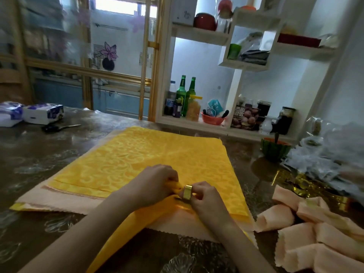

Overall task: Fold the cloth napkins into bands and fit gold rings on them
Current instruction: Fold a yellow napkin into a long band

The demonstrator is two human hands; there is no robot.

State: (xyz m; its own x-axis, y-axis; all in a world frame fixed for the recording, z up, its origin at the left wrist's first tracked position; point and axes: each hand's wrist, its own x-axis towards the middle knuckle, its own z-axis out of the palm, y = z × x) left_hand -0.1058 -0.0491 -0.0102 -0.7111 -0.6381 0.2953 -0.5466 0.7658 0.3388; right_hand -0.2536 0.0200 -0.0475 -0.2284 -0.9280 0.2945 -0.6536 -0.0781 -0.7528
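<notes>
Bare left hand (157,180), right hand (204,198) (forearms too).

White wall shelves (201,34) beside gold-framed glass doors (88,67), daylit

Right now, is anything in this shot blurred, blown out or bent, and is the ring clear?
Head view: the gold ring, pinched by the right hand, and the yellow napkin in the left hand read clearly; the plastic bags at right smear into blur; the window is blown out; the shelf lines bow.

Both curled: left hand (157,182), right hand (204,197)
</notes>
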